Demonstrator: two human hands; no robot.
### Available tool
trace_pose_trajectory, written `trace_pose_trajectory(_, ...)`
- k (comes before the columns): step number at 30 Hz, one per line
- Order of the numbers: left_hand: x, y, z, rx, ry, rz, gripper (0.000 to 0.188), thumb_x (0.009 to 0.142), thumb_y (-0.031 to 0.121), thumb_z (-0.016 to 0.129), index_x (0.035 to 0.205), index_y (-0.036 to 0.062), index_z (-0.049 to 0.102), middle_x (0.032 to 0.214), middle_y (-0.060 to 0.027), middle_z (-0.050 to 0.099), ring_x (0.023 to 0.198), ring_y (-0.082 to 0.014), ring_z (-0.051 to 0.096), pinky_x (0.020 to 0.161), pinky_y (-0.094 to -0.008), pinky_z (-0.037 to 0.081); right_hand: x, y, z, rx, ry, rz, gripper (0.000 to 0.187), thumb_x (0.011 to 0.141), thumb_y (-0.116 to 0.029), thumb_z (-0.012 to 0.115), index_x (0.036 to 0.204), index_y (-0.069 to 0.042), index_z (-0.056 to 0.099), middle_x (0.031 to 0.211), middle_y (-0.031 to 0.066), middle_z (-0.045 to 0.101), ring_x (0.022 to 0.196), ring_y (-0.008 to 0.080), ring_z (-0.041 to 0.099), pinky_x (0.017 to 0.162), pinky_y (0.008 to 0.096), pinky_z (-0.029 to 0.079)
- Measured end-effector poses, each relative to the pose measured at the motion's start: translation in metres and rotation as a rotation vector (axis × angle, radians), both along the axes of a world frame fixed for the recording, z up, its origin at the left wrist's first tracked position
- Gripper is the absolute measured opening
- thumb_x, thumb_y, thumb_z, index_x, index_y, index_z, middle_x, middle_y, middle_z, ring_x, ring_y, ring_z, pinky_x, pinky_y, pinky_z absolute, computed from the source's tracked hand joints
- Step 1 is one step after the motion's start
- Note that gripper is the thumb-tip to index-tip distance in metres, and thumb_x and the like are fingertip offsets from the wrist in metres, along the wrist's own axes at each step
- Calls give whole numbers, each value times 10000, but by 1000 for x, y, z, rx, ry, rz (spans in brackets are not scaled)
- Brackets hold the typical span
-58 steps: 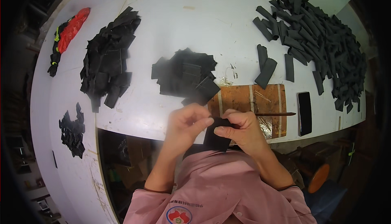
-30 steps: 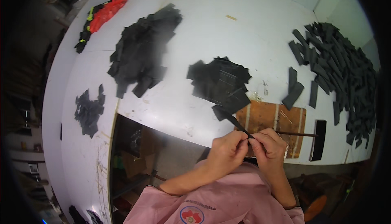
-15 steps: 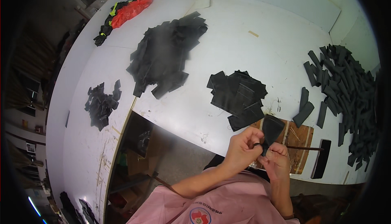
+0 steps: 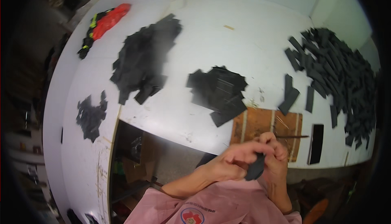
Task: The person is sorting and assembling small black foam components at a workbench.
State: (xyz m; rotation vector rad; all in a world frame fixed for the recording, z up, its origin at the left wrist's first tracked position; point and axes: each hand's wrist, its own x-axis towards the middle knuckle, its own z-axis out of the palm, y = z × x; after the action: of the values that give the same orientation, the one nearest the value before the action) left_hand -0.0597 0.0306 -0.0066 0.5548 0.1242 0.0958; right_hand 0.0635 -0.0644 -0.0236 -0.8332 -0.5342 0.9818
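Observation:
Between my two hands, close to my chest, is a small dark piece of fabric (image 4: pixel 255 169). My left hand (image 4: pixel 230 163) is closed on its left side, with the fingers bent and somewhat blurred. My right hand (image 4: pixel 276 154) is curled against its right and upper edge, fingers pinched together. Parts of the fabric are hidden behind the fingers. Just beyond the hands lies a brown wooden board (image 4: pixel 258 120) with pale strips, and a thin dark rod (image 4: pixel 295 136) rests across it. Nearest on the table is a pile of flat black fabric pieces (image 4: pixel 220 91).
A large heap of dark strips (image 4: pixel 330 69) covers the right side. A black flat rectangular device (image 4: pixel 315 144) lies by the board. Leftward are a big black fabric pile (image 4: pixel 142 59), a smaller pile (image 4: pixel 91 118) and a red plastic bag (image 4: pixel 110 22). The white table (image 4: pixel 171 128) has a near edge.
My hands have drawn the fabric piece down toward my chest, and it has turned from standing upright to hanging below the fingers. The whole view has shifted, with the table's things further left.

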Motion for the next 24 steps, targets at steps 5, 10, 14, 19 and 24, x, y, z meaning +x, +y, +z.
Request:
trace_pose_trajectory(5,20,-21,9,1193,171,531,403,734,-97,474,1128,-11,475,822,-32,575,614,-18,471,551,-135,349,14,-20,16,-117,-595,-211,44,745,9,558,763,11,518,871,104,516,691,130,507,654,234,422)
trace_pose_trajectory(10,42,-28,27,377,215,527,234,758,-112,469,964,-1,480,895,-126,577,547,-55,478,459,-162,374,26,-24,55,-275,-934,-320,70,747,-17,595,759,3,528,732,81,492,566,108,459,502,215,370)
trace_pose_trajectory(14,66,-5,44,-259,-285,4,221,759,-68,455,968,-14,409,823,-147,567,400,-35,403,316,-168,282,51,-23,81,-157,-696,-153,118,785,-69,564,707,-12,498,711,41,464,565,93,418,499,216,328)
trace_pose_trajectory(19,86,9,13,-783,-176,-151,348,837,76,404,1176,-6,401,814,-139,576,311,-42,327,303,-186,256,83,-14,49,-329,-118,77,178,852,-188,510,727,-61,511,596,-56,414,519,32,364,465,173,276)
trace_pose_trajectory(24,78,3,-36,-470,87,-42,267,831,75,448,1084,13,503,809,-100,568,388,-34,377,349,-188,295,78,-27,-26,-311,119,139,168,848,-178,514,731,-59,521,605,-52,434,510,29,367,460,166,276)
